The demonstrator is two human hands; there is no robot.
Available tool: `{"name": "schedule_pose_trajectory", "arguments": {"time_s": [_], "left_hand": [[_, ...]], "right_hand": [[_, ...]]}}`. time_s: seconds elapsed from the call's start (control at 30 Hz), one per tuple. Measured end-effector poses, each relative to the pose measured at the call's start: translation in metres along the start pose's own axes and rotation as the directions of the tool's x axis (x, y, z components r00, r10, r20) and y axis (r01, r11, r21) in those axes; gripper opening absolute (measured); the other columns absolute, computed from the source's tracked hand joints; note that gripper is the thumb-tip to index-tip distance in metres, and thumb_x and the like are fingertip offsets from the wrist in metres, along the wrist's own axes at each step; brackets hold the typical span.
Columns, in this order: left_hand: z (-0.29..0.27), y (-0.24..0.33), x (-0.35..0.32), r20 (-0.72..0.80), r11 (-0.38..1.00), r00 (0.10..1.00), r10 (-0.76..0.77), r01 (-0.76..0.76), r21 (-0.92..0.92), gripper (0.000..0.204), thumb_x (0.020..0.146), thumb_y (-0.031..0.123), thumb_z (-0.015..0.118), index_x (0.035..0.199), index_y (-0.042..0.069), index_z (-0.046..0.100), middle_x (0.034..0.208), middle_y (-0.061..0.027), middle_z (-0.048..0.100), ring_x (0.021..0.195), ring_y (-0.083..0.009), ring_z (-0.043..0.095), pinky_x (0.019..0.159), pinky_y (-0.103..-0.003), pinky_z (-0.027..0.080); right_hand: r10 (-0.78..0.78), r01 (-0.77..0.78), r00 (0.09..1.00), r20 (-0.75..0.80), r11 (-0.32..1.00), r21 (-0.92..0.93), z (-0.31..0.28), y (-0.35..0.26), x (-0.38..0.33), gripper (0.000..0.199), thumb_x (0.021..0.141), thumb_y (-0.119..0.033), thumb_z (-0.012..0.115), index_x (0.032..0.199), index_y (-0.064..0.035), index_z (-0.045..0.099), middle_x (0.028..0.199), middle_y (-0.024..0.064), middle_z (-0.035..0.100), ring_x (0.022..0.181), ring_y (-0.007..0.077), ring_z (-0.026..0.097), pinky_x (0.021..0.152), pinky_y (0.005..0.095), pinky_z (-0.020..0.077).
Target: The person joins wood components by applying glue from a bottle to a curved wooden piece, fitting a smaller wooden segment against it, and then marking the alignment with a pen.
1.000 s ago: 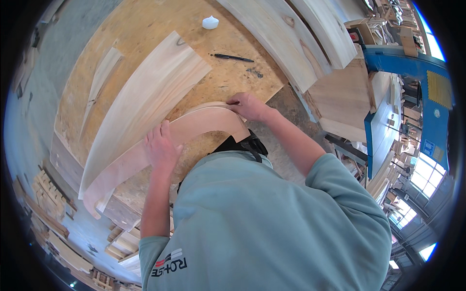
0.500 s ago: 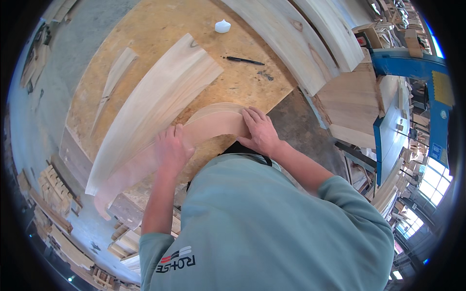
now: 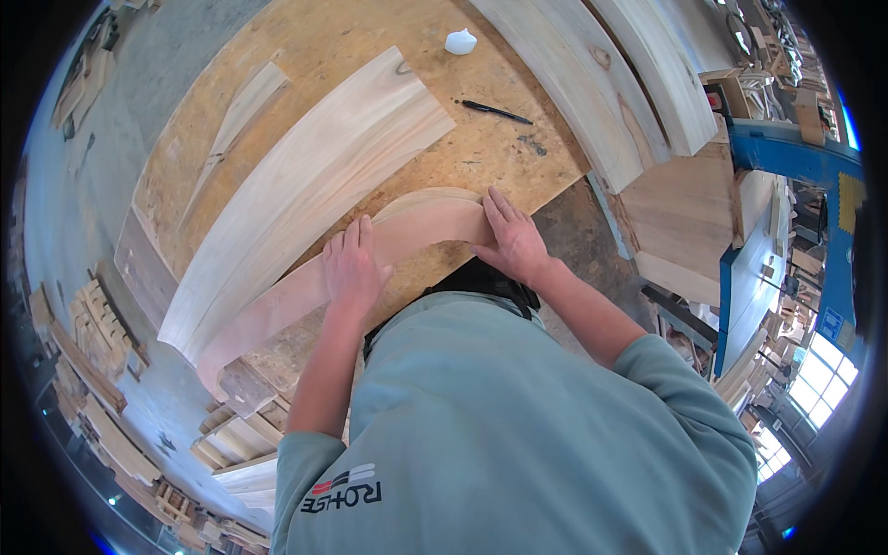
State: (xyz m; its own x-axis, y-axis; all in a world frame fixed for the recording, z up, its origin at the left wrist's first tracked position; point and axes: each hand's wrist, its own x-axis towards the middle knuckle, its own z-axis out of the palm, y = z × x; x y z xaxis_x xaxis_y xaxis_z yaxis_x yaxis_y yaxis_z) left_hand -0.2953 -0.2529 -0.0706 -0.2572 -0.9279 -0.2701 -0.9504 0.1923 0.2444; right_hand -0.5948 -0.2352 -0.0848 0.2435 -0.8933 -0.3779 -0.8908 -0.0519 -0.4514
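Both of my hands hold a long curved, pinkish-tan strip (image 3: pixel 416 228), thin and smooth like a template, at the bench's near edge. My left hand (image 3: pixel 354 268) lies across its middle, fingers over the far edge and thumb at the near side. Round the strip's right end my right hand (image 3: pixel 513 239) is closed, thumb below and fingers above. A paler curved wood edge (image 3: pixel 435 194) shows just behind the strip between my hands. Beyond the left hand lies a broad curved pale board (image 3: pixel 314 176), which the strip's left part runs alongside. What is under the strip is hidden.
On the worn wooden bench (image 3: pixel 305 37) are a narrow wood offcut (image 3: pixel 245 109), a black pen (image 3: pixel 497 113) and a small white object (image 3: pixel 460 42). Large curved planks (image 3: pixel 592 83) lie at the right. Beyond them stands a blue machine frame (image 3: pixel 786 150). Wood stacks (image 3: pixel 245 439) are at lower left.
The view has shifted, so the bench and boards appear farther right. Both hands keep hold of the strip. The strip's left part now looks slightly closer to the broad board.
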Motion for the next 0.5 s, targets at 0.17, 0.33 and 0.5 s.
{"name": "schedule_pose_trajectory", "arguments": {"time_s": [0.17,0.33,0.5], "left_hand": [[0.003,0.002,0.007,0.07,0.999,0.997,-0.022,0.025,-0.039,0.086,0.066,0.024,0.087,0.141,0.006,0.049,0.135,-0.0114,0.058,0.122,-0.0311,0.054,0.107,-0.046,0.041],[0.005,0.005,0.014,0.115,0.998,0.991,-0.066,0.068,-0.014,0.088,0.067,0.029,0.088,0.142,0.008,0.048,0.138,-0.0108,0.055,0.128,-0.0309,0.049,0.11,-0.047,0.037],[0.017,-0.002,0.014,0.087,0.997,0.993,-0.078,0.077,0.011,0.084,0.067,0.03,0.087,0.139,0.008,0.05,0.134,-0.0127,0.058,0.128,-0.0323,0.05,0.109,-0.049,0.037]], "right_hand": [[0.023,-0.024,0.999,0.027,0.999,0.025,-0.001,0.004,0.002,0.093,0.085,-0.039,0.076,0.154,0.0019,0.029,0.16,0.0231,0.031,0.146,0.038,0.035,0.118,0.0476,0.0329],[0.181,-0.164,0.981,-0.067,0.965,0.203,-0.002,0.019,-0.011,0.079,0.091,-0.039,0.07,0.151,0.001,0.037,0.153,0.0259,0.04,0.136,0.0399,0.047,0.11,0.0448,0.0421],[0.407,-0.387,0.911,0.071,0.779,0.494,-0.009,0.042,-0.012,0.05,0.099,-0.032,0.061,0.137,-0.0005,0.057,0.123,0.0242,0.067,0.111,0.0378,0.065,0.095,0.0411,0.0519]]}}
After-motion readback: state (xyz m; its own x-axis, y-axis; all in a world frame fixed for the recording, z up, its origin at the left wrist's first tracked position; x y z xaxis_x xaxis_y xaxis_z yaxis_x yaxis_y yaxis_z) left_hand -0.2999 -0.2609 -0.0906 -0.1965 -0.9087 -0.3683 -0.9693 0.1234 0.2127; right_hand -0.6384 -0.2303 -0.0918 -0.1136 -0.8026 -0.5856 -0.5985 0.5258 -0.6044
